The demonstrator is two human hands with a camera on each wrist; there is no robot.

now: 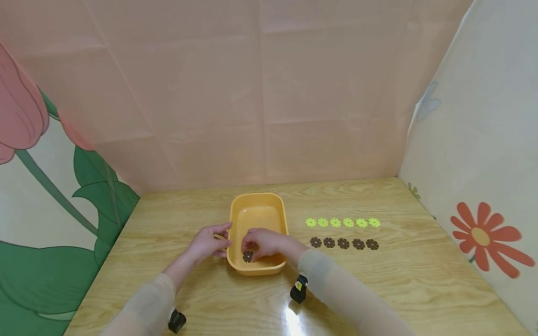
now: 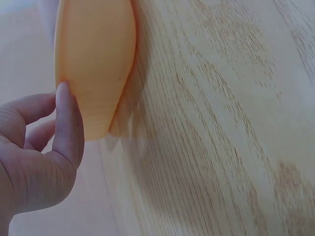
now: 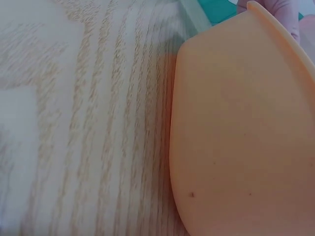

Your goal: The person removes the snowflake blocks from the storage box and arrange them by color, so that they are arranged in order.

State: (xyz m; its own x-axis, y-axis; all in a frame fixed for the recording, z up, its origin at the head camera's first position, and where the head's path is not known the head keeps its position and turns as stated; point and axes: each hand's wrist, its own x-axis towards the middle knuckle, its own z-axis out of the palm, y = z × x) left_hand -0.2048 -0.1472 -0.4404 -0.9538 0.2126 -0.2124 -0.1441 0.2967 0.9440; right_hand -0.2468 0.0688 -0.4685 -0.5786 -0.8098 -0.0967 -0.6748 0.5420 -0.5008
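Observation:
A yellow-orange plastic basin (image 1: 258, 199) stands on the wooden table. My left hand (image 1: 206, 242) is at its left side, its fingertips touching the rim and outer wall; the left wrist view shows the same hand (image 2: 44, 152) against the basin's wall (image 2: 98, 64). Reaching over the right rim, my right hand (image 1: 262, 242) pinches a dark brown flower-shaped piece (image 1: 248, 256) low inside the basin. In the right wrist view the basin's outer wall (image 3: 241, 128) hides the right fingers.
Right of the basin, several yellow-green flower pieces (image 1: 335, 222) lie in a row. Nearer to me runs a second row of several dark brown flower pieces (image 1: 343, 243). A pink curtain (image 1: 201, 102) rises behind the table (image 1: 189, 289), and printed flower panels flank it.

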